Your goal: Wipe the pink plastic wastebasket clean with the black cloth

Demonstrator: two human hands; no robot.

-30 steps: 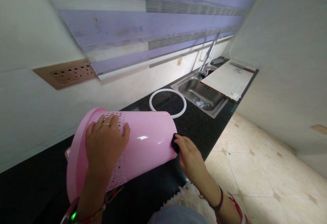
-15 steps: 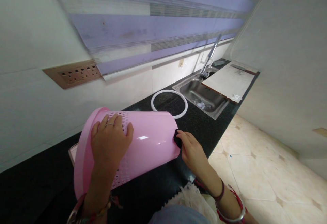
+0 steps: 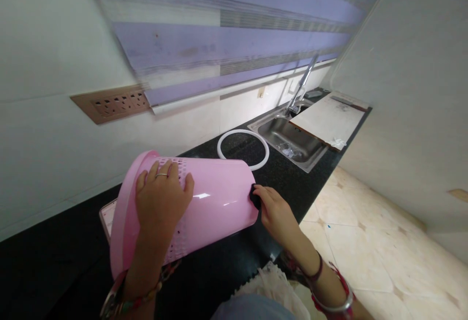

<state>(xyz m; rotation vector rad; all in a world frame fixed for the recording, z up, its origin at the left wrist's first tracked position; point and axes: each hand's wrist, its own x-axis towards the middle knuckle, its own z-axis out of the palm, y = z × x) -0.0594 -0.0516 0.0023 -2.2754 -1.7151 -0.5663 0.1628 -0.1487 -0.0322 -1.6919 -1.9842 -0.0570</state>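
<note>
A pink plastic bin (image 3: 219, 198) with a perforated band lies on its side on the dark countertop (image 3: 292, 178), its wide rim to the left. Spread over its upper side near the rim is my left hand (image 3: 164, 196), fingers apart and a ring on one of them. At the narrow right end, my right hand (image 3: 276, 210) pinches a small black object (image 3: 255, 197) against the bin's base. What the black object is cannot be made out. Behind the bin, a white ring (image 3: 265, 150) lies flat on the counter.
A steel sink (image 3: 309, 165) with a tap (image 3: 304, 79) stands at the back right, partly covered by a white board (image 3: 329, 118). Partly behind the bin's rim is a phone-like object (image 3: 108, 215). A socket panel (image 3: 109, 104) is on the wall.
The bin and my left hand appear slightly further right, and more of the phone-like object shows at the left. My right hand stays on the black object.
</note>
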